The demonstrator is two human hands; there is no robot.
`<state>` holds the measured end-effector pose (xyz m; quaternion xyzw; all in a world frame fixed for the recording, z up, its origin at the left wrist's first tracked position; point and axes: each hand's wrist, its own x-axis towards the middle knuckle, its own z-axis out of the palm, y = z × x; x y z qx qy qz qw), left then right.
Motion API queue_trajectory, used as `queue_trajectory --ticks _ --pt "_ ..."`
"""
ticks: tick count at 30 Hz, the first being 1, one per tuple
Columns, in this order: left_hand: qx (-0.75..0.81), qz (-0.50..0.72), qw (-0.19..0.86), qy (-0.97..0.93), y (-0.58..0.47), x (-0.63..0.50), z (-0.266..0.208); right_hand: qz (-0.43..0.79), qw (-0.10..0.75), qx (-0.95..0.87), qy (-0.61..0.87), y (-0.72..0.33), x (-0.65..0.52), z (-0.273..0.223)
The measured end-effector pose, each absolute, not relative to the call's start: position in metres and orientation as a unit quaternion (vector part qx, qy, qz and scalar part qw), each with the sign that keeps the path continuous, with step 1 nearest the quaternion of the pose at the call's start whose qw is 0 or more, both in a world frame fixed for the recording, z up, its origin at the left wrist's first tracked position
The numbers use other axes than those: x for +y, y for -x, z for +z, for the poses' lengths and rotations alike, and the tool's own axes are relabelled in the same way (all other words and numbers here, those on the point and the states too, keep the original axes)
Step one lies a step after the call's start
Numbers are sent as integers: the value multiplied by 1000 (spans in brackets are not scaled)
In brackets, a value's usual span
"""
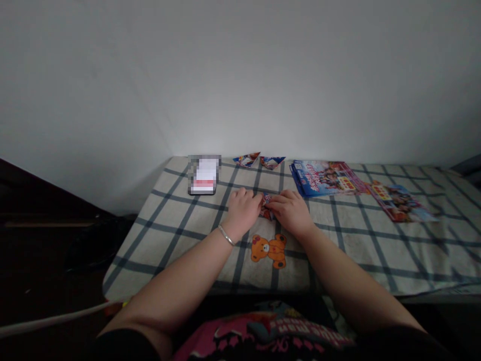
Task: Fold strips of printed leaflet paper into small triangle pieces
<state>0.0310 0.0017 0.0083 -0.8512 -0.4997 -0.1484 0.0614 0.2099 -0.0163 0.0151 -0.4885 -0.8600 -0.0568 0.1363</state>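
Near the middle of the table, a small folded piece of printed paper (267, 206) lies between my two hands. My left hand (245, 206) has its fingers bent and pressed on the paper's left side. From the right, my right hand (288, 208) pinches the paper with fingers drawn together. Part of the paper is hidden under the fingertips. Behind the hands, by the wall, stand two folded paper boats, a left paper boat (247, 160) and a right paper boat (272, 162).
A phone (203, 175) with a blurred screen rests at the back left. To the right lie a stack of glossy flyers (326, 178) and another flyer (404, 201). A checked tablecloth (180, 220) with a printed bear (268, 250) covers the table against the wall (240, 75).
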Motion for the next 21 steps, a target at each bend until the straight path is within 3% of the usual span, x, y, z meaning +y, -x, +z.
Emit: queue_trajectory --ticks 21 --pt "-503 -192 50 841 -30 4 11 -55 28 -833 550 -213 -16 40"
